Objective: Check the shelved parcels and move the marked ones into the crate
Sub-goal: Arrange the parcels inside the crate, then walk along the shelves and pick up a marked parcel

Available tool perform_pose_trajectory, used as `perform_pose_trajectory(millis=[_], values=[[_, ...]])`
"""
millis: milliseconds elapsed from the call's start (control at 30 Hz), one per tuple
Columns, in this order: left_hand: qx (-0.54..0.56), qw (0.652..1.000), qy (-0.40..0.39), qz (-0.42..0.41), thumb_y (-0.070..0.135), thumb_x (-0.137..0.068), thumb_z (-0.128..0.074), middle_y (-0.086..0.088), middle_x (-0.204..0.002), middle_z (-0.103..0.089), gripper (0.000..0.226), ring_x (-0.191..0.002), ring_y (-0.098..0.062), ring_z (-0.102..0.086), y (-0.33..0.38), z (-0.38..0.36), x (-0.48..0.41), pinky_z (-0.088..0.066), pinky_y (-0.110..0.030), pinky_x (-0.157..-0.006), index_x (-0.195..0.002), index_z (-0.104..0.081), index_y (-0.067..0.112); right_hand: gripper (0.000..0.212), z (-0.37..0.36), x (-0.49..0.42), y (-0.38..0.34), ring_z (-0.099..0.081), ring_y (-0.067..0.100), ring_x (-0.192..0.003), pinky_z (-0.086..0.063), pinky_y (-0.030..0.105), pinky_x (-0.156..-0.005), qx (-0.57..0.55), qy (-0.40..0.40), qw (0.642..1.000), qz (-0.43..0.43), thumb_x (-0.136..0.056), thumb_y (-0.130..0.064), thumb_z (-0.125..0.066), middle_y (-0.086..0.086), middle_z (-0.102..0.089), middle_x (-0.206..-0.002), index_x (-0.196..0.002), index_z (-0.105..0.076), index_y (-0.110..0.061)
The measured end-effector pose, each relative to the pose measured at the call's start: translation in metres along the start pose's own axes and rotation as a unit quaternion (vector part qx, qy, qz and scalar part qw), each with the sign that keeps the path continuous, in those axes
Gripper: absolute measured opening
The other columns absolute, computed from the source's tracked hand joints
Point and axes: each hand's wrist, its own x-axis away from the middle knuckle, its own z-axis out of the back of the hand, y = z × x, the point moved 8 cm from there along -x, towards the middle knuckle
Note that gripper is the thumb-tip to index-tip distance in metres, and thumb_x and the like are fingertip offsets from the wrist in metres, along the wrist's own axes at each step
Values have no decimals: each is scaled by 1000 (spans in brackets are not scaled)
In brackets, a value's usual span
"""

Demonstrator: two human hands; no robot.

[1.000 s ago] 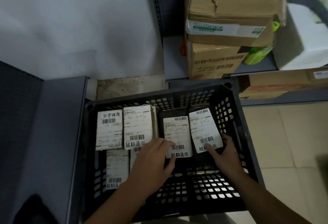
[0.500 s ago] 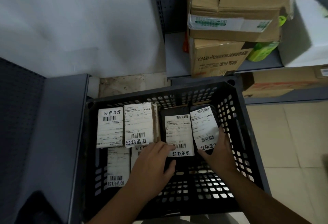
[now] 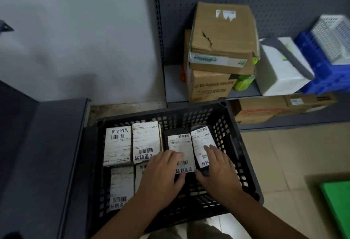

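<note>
A black slotted crate stands on the floor below me and holds several labelled parcels. Two white-labelled ones lie at its far left, and another lies nearer me. My left hand rests flat on the near end of the middle black parcel, covering part of its label. On the rightmost black parcel, which tilts against the crate wall, my right hand lies with straight fingers across the label and the thumb at the near end.
Behind the crate, a grey pegboard shelf carries two stacked cardboard boxes, a white box, a blue bin and a white basket. A flat carton lies on the lower shelf. A grey shelf borders the left.
My right hand has slid from the near end of the rightmost parcel up over its label. My left hand has moved a little further onto the middle parcel. The view has tilted upward.
</note>
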Motion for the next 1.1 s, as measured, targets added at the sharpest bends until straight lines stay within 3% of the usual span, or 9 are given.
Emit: perform_pose_trajectory(millis=[100,167,367,567,700,867,967,1100], values=[[6,999,29,-12,49,-100,-49,19,-133,-46,49,-125,-4,-44,8,24,6,-32,-24,-109,-146,-39,35,68,43,18,-35,-52,25,-134,-48,46,-104,26,65,996,60,-89,-59,-55,4,-52,-147,-143,-50,-17],[5,998,63,-20,51,-99,-47,20,-132,-46,49,-123,-3,-44,17,47,12,-33,-23,-108,-145,-40,35,62,74,29,-57,-61,24,-121,-53,42,-93,45,118,987,101,-90,-60,-46,2,-61,-135,-133,-59,-16],[1,984,179,11,47,-97,-48,20,-122,-52,37,-118,-1,-49,32,108,44,-39,-23,-104,-131,-55,33,56,132,48,-120,-58,18,-123,-51,37,-95,60,171,961,211,-97,-62,-39,-6,-58,-136,-134,-58,-25],[-23,946,295,133,45,-92,-57,18,-119,-56,35,-113,-4,-53,28,144,107,-41,-23,-98,-125,-59,33,54,138,59,-177,-53,13,-128,-48,36,-100,43,110,926,359,-96,-61,-50,-12,-53,-140,-138,-55,-29],[-46,909,320,264,55,-95,-46,21,-126,-50,40,-119,-2,-47,32,150,178,-36,-23,-102,-131,-52,38,56,135,85,-214,-55,15,-126,-49,38,-98,6,59,890,453,-93,-60,-50,-8,-58,-136,-135,-58,-25],[-77,849,354,385,58,-96,-45,21,-124,-51,41,-116,-4,-50,60,147,284,-42,-28,-100,-131,-54,37,59,113,157,-258,-55,16,-125,-50,40,-100,-56,-17,829,556,-94,-64,-43,-6,-58,-136,-135,-58,-24],[-95,808,379,440,58,-98,-45,22,-126,-51,41,-118,-1,-50,78,144,349,-37,-22,-101,-132,-54,37,58,101,213,-283,-52,11,-127,-49,37,-101,-65,-56,785,614,-95,-65,-42,-11,-55,-138,-138,-54,-28],[-115,749,406,511,59,-97,-45,23,-128,-50,42,-120,0,-48,103,137,435,-36,-20,-103,-133,-53,38,63,80,294,-309,-42,5,-134,-36,27,-108,-39,-92,720,687,-94,-70,-29,-18,-46,-145,-143,-47,-34]])
